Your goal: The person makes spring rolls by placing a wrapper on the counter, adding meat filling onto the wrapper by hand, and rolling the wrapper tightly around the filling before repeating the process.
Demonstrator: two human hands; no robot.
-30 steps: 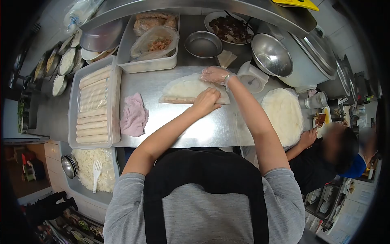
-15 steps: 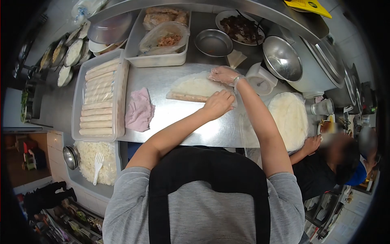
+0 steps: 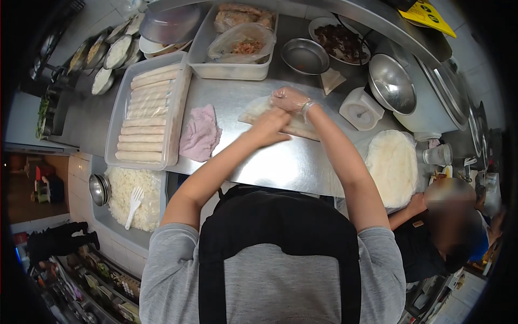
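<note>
A pale, thin round wrapper [image 3: 249,111], partly rolled, lies on the steel counter [image 3: 318,162], with a long filled roll [image 3: 303,131] along its near side. My bare left hand [image 3: 270,128] is on the wrapper's left part, fingers curled onto it and thumb toward me. Just beyond it, my right hand [image 3: 290,99] wears a clear plastic glove. Its fingers are bent and closed at the wrapper's far side; the fingertips are partly hidden. A pink cloth [image 3: 200,133] lies to the left of the hands.
At left stands a plastic tub of finished rolls [image 3: 148,131]; behind it, a bin with bagged filling [image 3: 245,48]. A metal bowl [image 3: 305,56], a white scale [image 3: 360,112] and stacked wrappers [image 3: 393,168] are to the right. Another person [image 3: 431,232] stands at far right.
My left hand has moved left along the roll, from its right end to its left part. The gloved hand has shifted slightly left relative to the wrapper. Less of the flat sheet shows.
</note>
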